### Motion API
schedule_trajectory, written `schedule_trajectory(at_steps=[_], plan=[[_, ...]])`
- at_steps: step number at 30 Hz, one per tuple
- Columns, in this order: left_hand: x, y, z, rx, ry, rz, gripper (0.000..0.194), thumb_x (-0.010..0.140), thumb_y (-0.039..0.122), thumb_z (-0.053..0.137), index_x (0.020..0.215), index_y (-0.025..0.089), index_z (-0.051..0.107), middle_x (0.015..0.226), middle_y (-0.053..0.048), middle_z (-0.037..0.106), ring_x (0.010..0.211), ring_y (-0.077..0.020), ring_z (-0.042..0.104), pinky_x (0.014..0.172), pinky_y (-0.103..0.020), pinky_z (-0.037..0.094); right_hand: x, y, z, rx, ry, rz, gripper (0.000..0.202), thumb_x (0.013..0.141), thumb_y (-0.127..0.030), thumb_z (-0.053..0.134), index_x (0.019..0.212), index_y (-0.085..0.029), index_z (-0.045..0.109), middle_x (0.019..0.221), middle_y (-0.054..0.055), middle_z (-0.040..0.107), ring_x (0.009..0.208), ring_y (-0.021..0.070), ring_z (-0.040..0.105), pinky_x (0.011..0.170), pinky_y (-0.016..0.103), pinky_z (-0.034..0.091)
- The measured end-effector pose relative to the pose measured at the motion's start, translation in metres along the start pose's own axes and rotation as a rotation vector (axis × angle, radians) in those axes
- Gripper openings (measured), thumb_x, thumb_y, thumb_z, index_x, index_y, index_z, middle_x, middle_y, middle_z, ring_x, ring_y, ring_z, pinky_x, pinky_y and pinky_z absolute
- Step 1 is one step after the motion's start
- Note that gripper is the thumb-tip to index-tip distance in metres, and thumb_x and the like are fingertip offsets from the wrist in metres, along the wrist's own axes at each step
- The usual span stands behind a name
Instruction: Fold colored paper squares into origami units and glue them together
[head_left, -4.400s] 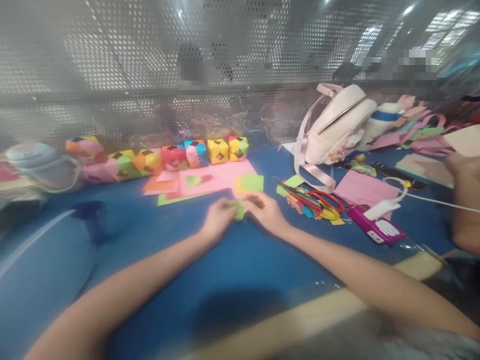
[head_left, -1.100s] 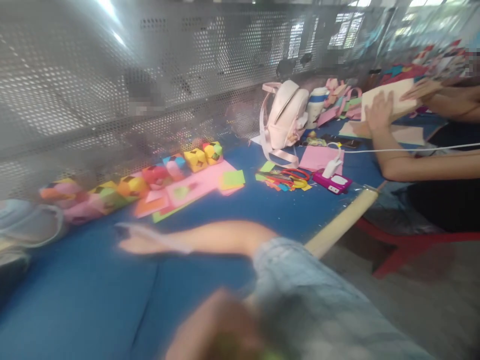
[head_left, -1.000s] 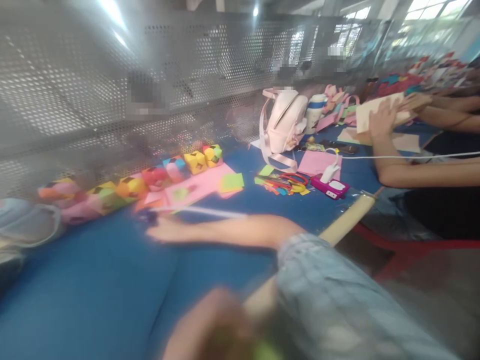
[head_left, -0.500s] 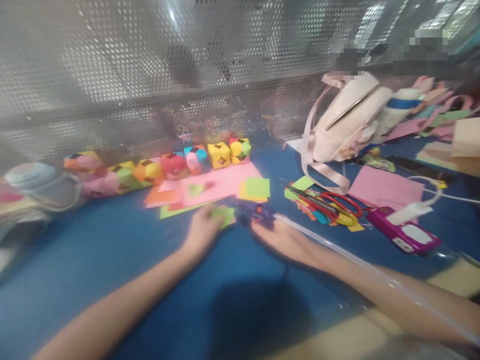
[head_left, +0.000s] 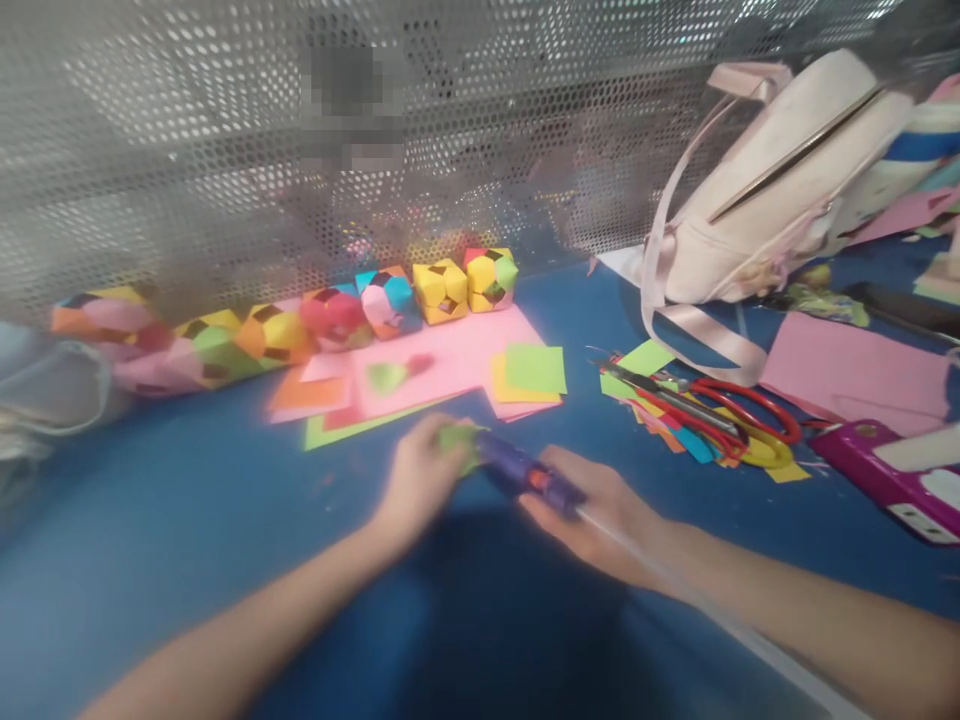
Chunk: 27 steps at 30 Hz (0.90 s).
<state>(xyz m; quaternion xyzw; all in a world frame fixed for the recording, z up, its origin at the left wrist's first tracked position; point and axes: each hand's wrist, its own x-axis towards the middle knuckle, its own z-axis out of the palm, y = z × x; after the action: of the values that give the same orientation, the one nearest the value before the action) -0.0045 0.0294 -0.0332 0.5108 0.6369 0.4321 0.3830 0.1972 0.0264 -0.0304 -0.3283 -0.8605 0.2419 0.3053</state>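
Note:
In the head view my left hand (head_left: 421, 475) is closed on a small green folded paper (head_left: 459, 440). My right hand (head_left: 592, 505) grips a purple glue gun (head_left: 517, 470) with an orange part on its side. From the gun's back end a long translucent glue stick (head_left: 720, 612) runs along my right forearm. The gun's front end meets the green paper at my left fingertips; motion blur hides whether they touch. Just beyond my hands lie pink paper sheets (head_left: 465, 345) and a stack of small squares with a green square (head_left: 535, 370) on top.
Folded paper cubes (head_left: 440, 290) line the perforated metal screen (head_left: 225, 180). To the right are red-handled scissors (head_left: 742, 405) on paper scraps, a purple power strip (head_left: 885, 480), pink paper (head_left: 855, 370) and a pale backpack (head_left: 772, 180). A light-blue container (head_left: 45, 380) stands left.
The camera view has shifted, so the backpack and power strip sit further right. The glue gun's front and the green paper in my left hand have come closer together.

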Motion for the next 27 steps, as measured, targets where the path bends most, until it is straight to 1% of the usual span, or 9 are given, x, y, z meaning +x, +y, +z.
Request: schedule_trajectory(at_steps=[3,6,10,14,19,24,27], plan=[[-0.0016,0.0017,0.0013,0.046,0.004,0.028,0.014,0.069,0.024,0.058,0.081,0.018,0.059,0.066,0.003,0.062,0.055,-0.0113,0.053,0.053,-0.021,0.040,-0.0015,0.0007,0.0016,-0.044,0.025,0.011,0.007,0.081,-0.018,0.051,0.086,-0.020,0.046,0.071,-0.002,0.053,0.056,0.0111,0.049,0.052,0.021,0.034],[-0.0022,0.0036,0.0012,0.076,0.008,0.059,0.013,0.069,0.024,0.058,0.080,0.017,0.059,0.071,0.002,0.063,0.061,-0.0122,0.055,0.056,-0.021,0.041,-0.0014,0.0006,0.0015,-0.049,0.032,0.039,0.006,0.081,-0.019,0.050,0.086,-0.020,0.047,0.069,-0.002,0.053,0.054,0.0116,0.049,0.052,0.022,0.034],[-0.0014,0.0054,0.0003,0.141,-0.005,0.091,0.012,0.070,0.025,0.058,0.079,0.017,0.060,0.069,0.003,0.062,0.063,-0.0121,0.054,0.058,-0.020,0.041,-0.0012,0.0011,0.0007,-0.068,0.020,0.037,0.007,0.081,-0.019,0.051,0.086,-0.019,0.048,0.072,0.000,0.055,0.057,0.0131,0.053,0.053,0.023,0.035],[-0.0007,0.0049,0.0006,0.179,-0.009,0.078,0.011,0.070,0.024,0.058,0.078,0.018,0.060,0.070,0.003,0.063,0.063,-0.0121,0.055,0.057,-0.020,0.040,-0.0013,0.0012,-0.0006,-0.065,0.010,0.074,0.004,0.081,-0.020,0.051,0.083,-0.019,0.048,0.069,-0.001,0.056,0.054,0.0123,0.052,0.051,0.022,0.035],[-0.0006,0.0024,0.0017,0.155,-0.032,0.064,0.008,0.071,0.023,0.057,0.076,0.018,0.059,0.069,0.003,0.062,0.062,-0.0121,0.055,0.057,-0.021,0.041,-0.0018,0.0005,-0.0026,-0.087,0.003,0.030,0.002,0.081,-0.019,0.050,0.083,-0.019,0.049,0.069,-0.001,0.056,0.054,0.0113,0.052,0.050,0.021,0.035],[0.0007,0.0023,0.0013,0.137,-0.052,0.053,0.010,0.070,0.026,0.058,0.076,0.018,0.059,0.068,0.003,0.063,0.063,-0.0129,0.056,0.056,-0.021,0.040,-0.0014,-0.0019,-0.0058,-0.086,0.017,0.095,0.002,0.081,-0.020,0.051,0.082,-0.019,0.050,0.065,-0.001,0.057,0.051,0.0107,0.051,0.048,0.021,0.034],[0.0011,0.0033,0.0010,0.135,-0.057,0.060,0.010,0.071,0.026,0.058,0.075,0.017,0.059,0.067,0.003,0.062,0.062,-0.0130,0.056,0.056,-0.021,0.040,-0.0008,-0.0024,-0.0063,-0.082,0.009,0.085,0.002,0.080,-0.020,0.051,0.081,-0.019,0.050,0.067,0.000,0.058,0.052,0.0111,0.052,0.049,0.021,0.035]])
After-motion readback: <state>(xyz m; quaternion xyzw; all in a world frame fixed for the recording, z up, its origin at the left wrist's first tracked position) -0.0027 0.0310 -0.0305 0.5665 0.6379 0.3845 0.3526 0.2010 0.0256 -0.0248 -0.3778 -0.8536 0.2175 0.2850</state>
